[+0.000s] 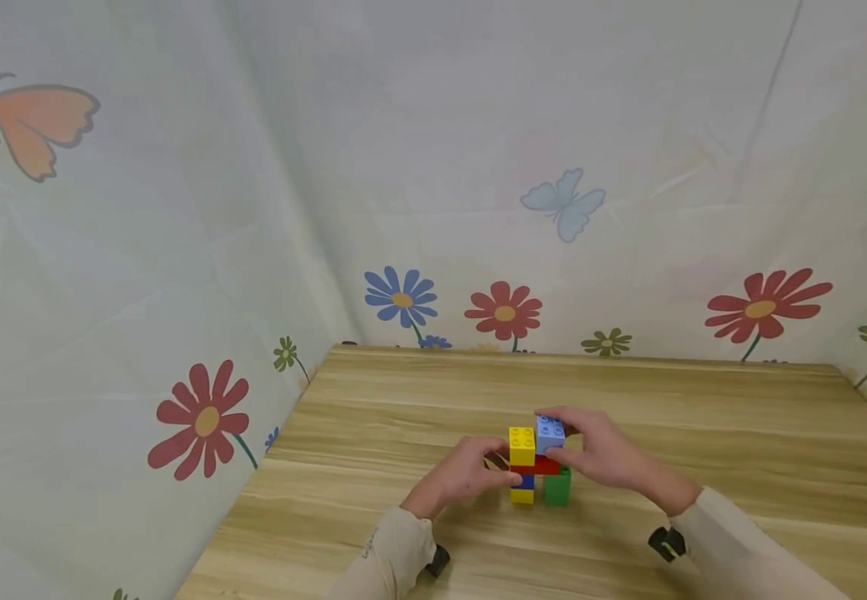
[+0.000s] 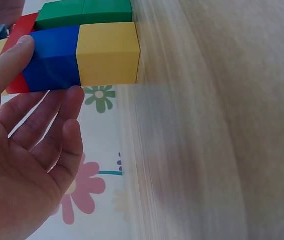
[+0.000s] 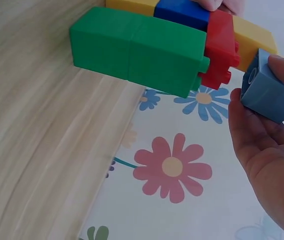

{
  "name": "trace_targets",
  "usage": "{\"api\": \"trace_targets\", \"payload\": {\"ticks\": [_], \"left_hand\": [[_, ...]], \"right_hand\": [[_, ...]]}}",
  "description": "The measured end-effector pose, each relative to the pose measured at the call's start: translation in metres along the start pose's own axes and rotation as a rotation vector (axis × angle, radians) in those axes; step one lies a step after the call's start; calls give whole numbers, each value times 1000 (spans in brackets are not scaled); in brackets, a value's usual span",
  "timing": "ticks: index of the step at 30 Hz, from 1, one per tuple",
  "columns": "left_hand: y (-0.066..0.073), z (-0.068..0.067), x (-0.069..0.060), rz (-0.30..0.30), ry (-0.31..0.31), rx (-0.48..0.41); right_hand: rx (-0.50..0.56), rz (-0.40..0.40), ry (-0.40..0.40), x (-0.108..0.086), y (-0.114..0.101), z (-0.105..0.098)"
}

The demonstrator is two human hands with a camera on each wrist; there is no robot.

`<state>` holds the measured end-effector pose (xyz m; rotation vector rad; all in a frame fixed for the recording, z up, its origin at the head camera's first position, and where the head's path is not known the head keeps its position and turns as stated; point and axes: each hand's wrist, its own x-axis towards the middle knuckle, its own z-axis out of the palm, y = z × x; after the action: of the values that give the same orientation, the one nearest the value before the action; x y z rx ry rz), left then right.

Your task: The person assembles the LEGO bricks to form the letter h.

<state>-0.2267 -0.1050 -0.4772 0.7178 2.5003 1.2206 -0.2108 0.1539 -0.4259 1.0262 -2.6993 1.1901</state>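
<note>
A small toy-brick build stands on the wooden table. Its left column is a yellow brick [image 2: 109, 54] with a dark blue brick [image 2: 54, 57] on top; two stacked green bricks [image 3: 137, 50] form the right column. Across both lies a red brick [image 3: 219, 47], carrying another yellow brick [image 1: 521, 447] at its left end. My left hand [image 1: 471, 471] holds the left column, thumb on the dark blue brick and fingers behind. My right hand [image 1: 609, 450] pinches a light blue brick [image 3: 271, 92] above the red brick's bare right end, studs up, apart from the red brick.
The wood-grain table [image 1: 373, 392] spreads around the build. A pale cloth [image 1: 441, 167] printed with flowers and butterflies hangs behind and at the sides. Black straps [image 1: 666, 543] sit at both wrists, by the beige sleeves [image 1: 741, 542].
</note>
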Motion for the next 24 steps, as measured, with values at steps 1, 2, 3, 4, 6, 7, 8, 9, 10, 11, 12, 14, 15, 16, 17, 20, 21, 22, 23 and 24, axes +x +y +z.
{"api": "trace_targets", "payload": {"ticks": [1, 2, 3, 4, 6, 7, 8, 9, 10, 11, 12, 14, 15, 16, 17, 20, 21, 22, 23, 24], "left_hand": [[0, 0, 0, 1, 0, 1], [0, 0, 0, 1, 1, 3], [0, 0, 0, 1, 2, 4], [0, 0, 0, 0, 2, 4], [0, 0, 0, 1, 2, 2], [0, 0, 0, 1, 2, 1], [0, 0, 0, 1, 2, -1], [0, 0, 0, 3, 2, -1], [0, 0, 0, 5, 3, -3], [0, 0, 0, 8, 2, -4], [0, -1, 0, 11, 2, -4], [-1, -1, 0, 14, 1, -3], [-1, -1, 0, 16, 1, -2], [-2, -1, 0, 20, 1, -1], [-2, 0, 0, 22, 0, 2], [-2, 0, 0, 27, 0, 10], [-2, 0, 1, 29, 0, 13], [-2, 0, 1, 30, 1, 15], [-1, -1, 1, 30, 2, 16], [-1, -1, 1, 29, 3, 18]], "right_hand": [[0, 0, 5, 0, -1, -1], [-1, -2, 8, 1, -1, -2], [0, -1, 11, 2, -2, -2], [0, 0, 13, 2, -2, -3], [2, 9, 19, 2, -3, -4], [2, 9, 22, 3, -4, -5], [1, 11, 26, 3, -5, -5], [2, 15, 30, 3, -5, -6], [4, 15, 34, 3, -6, -6], [7, 16, 38, 3, -7, -6], [12, 16, 41, 4, -8, -6], [37, 15, 38, 5, -10, -5], [46, 15, 32, 6, -11, -5], [54, 13, 27, 7, -12, -4], [59, 11, 20, 8, -13, -2], [57, 0, 10, 12, -16, 2], [46, -9, 11, 13, -17, 3], [35, -20, 14, 14, -18, 5], [23, -30, 17, 15, -19, 6], [12, -40, 21, 16, -20, 7]]}}
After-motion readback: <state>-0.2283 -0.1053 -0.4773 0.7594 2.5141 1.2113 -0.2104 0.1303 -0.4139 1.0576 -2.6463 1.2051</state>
